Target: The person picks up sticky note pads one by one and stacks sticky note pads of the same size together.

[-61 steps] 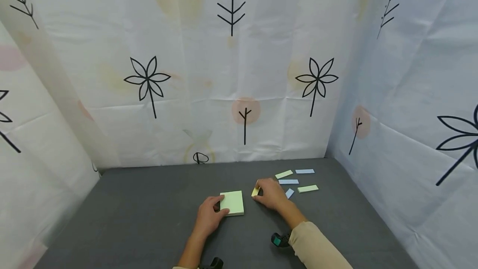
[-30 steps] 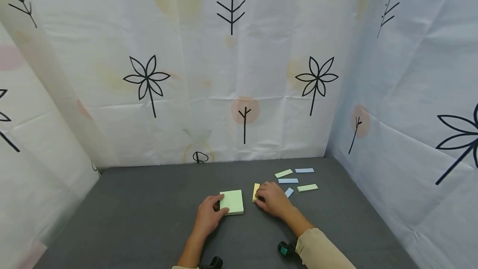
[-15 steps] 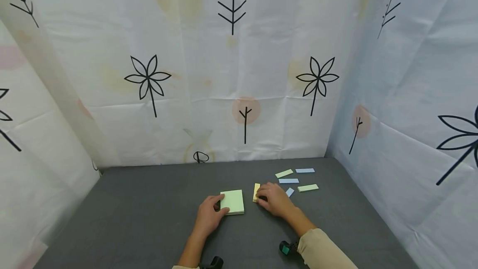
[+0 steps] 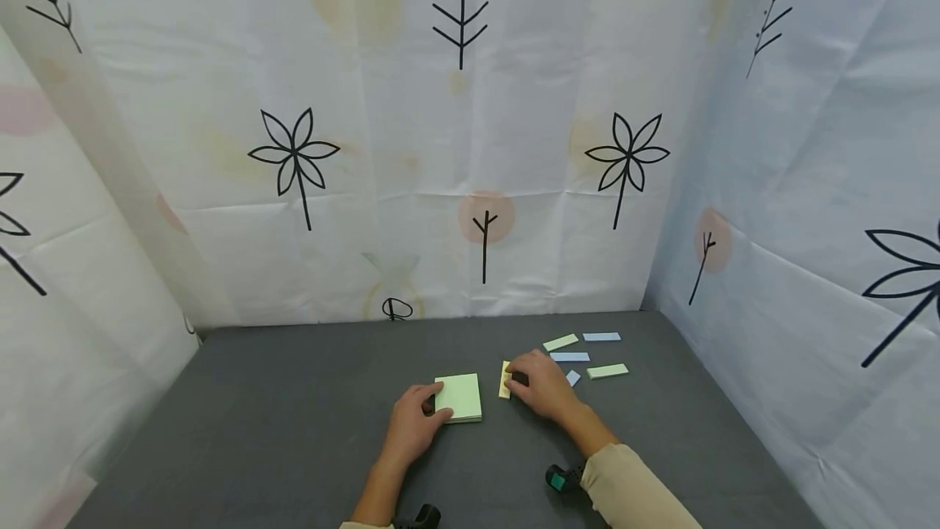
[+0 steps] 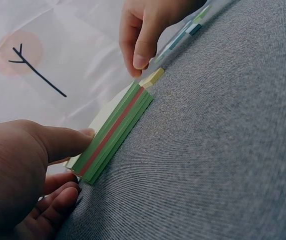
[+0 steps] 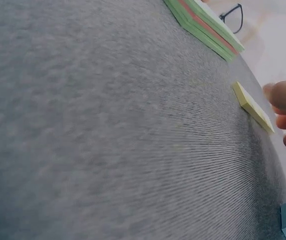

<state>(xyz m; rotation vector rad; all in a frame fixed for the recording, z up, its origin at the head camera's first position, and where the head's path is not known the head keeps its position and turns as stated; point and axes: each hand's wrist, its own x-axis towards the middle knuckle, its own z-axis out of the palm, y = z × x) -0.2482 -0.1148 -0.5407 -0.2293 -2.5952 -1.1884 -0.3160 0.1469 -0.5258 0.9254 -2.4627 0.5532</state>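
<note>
Looking biggest first, so: white fabric backdrop point(image 4: 396, 211) with line-drawn flowers and twigs fills the top and both sides of the frame. Grey table point(image 4: 294, 415) takes up the lower middle.

Next size down, a beige sleeve point(image 4: 635, 484) comes in from the lower right, leading to the right hand point(image 4: 542, 384), right of center. Its fingers are loosely bent, with thumb and fingertips apart and nothing in its grasp; the right wrist view shows a gap between them and the yellow strip point(image 4: 503, 387) just below. The left hand point(image 4: 411, 421), lower center, is partly open, pinching the left side of a light green note stack point(image 4: 458, 398) between thumb and fingers.

That stack sits on the table in the lower center, and the left wrist view shows a reddish layer in its green side.

Smaller stuff: a black device point(image 4: 560, 478) at the right wrist, lower right of center. Then the strips: two pale green ones point(image 4: 561, 342) point(image 4: 607, 371) and three blue ones point(image 4: 601, 337) point(image 4: 569, 357) point(image 4: 573, 378), scattered right of the right hand. The yellow one lies just right of the stack, not touching it.
</note>
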